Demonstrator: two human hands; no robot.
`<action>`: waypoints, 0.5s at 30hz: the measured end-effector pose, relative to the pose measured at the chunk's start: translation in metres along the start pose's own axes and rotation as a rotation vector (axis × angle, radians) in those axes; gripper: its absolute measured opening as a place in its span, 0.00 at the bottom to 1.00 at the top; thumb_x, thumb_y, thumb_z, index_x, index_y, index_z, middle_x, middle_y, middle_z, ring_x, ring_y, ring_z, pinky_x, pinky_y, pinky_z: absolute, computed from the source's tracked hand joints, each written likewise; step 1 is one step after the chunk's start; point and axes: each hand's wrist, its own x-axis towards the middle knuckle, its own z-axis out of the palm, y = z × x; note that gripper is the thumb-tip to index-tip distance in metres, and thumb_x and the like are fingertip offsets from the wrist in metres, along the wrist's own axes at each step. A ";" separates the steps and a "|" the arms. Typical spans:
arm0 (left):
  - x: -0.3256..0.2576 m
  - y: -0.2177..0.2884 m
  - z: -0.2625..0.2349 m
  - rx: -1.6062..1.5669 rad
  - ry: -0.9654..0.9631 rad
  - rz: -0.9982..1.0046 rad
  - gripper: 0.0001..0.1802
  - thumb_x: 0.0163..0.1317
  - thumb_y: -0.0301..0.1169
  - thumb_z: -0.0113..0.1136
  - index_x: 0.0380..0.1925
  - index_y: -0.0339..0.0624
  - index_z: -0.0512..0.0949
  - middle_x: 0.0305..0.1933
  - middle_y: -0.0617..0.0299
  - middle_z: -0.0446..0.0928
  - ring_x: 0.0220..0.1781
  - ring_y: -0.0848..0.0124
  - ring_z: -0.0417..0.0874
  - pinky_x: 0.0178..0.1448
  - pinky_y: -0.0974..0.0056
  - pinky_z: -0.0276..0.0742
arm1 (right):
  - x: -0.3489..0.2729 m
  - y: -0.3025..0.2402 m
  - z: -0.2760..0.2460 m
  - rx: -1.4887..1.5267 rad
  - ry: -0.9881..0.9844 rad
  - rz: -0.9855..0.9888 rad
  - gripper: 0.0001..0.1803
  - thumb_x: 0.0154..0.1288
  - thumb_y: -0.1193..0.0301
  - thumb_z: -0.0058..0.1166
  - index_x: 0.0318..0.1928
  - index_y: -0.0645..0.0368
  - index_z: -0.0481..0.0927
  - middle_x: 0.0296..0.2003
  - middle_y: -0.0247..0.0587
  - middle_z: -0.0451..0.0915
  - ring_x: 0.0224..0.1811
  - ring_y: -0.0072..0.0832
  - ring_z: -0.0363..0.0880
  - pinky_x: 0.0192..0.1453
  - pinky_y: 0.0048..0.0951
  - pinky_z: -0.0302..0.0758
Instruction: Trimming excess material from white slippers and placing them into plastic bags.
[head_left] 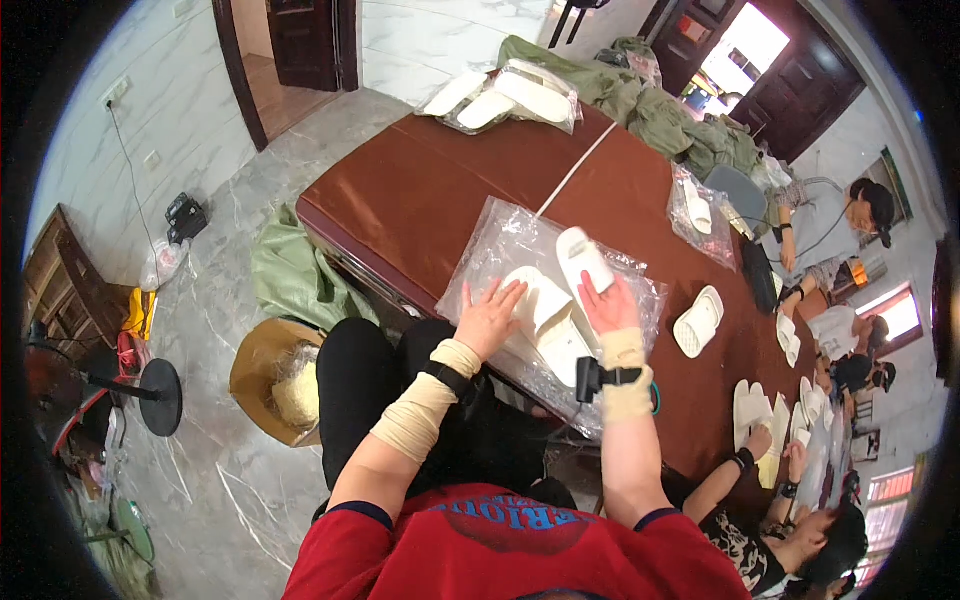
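Note:
On the brown table before me lies a clear plastic bag, spread out flat. Two white slippers rest side by side on or in it; the glossy film makes it hard to tell which. My left hand is open, its fingers stretched out against the edge of the left slipper and the bag. Another white slipper is in my right hand, gripped at its near end above the right part of the bag. The fingers beneath that slipper are hidden.
Bagged white slippers lie at the table's far end, and another bagged one on the right. A loose slipper sits right of my bag. Co-workers handle slippers along the right side. A cardboard box stands at my left.

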 end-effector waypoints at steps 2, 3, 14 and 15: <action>0.001 -0.005 0.001 0.000 0.012 0.001 0.37 0.61 0.42 0.58 0.69 0.57 0.56 0.70 0.65 0.62 0.72 0.58 0.59 0.70 0.31 0.43 | -0.029 -0.024 0.008 -0.184 -0.057 0.009 0.23 0.69 0.60 0.46 0.57 0.61 0.70 0.50 0.44 0.78 0.51 0.38 0.77 0.52 0.42 0.77; -0.001 -0.005 0.003 -0.004 0.013 0.007 0.37 0.61 0.43 0.58 0.69 0.58 0.55 0.70 0.66 0.62 0.72 0.59 0.59 0.70 0.29 0.42 | -0.047 -0.032 0.011 -0.363 -0.105 0.017 0.23 0.68 0.58 0.48 0.58 0.60 0.70 0.49 0.43 0.78 0.46 0.35 0.80 0.47 0.38 0.79; 0.004 -0.013 0.010 0.097 -0.058 0.024 0.34 0.60 0.44 0.57 0.66 0.57 0.60 0.68 0.69 0.66 0.68 0.61 0.66 0.67 0.23 0.37 | -0.112 -0.060 0.039 -2.473 -0.652 0.262 0.22 0.58 0.51 0.58 0.48 0.50 0.79 0.43 0.46 0.81 0.49 0.46 0.77 0.52 0.41 0.71; 0.004 -0.013 0.009 0.079 -0.065 0.026 0.34 0.60 0.44 0.57 0.66 0.57 0.60 0.67 0.70 0.67 0.68 0.61 0.67 0.67 0.22 0.36 | -0.103 -0.055 0.034 -2.474 -0.652 0.260 0.22 0.58 0.51 0.58 0.48 0.50 0.79 0.43 0.46 0.81 0.49 0.46 0.77 0.52 0.41 0.71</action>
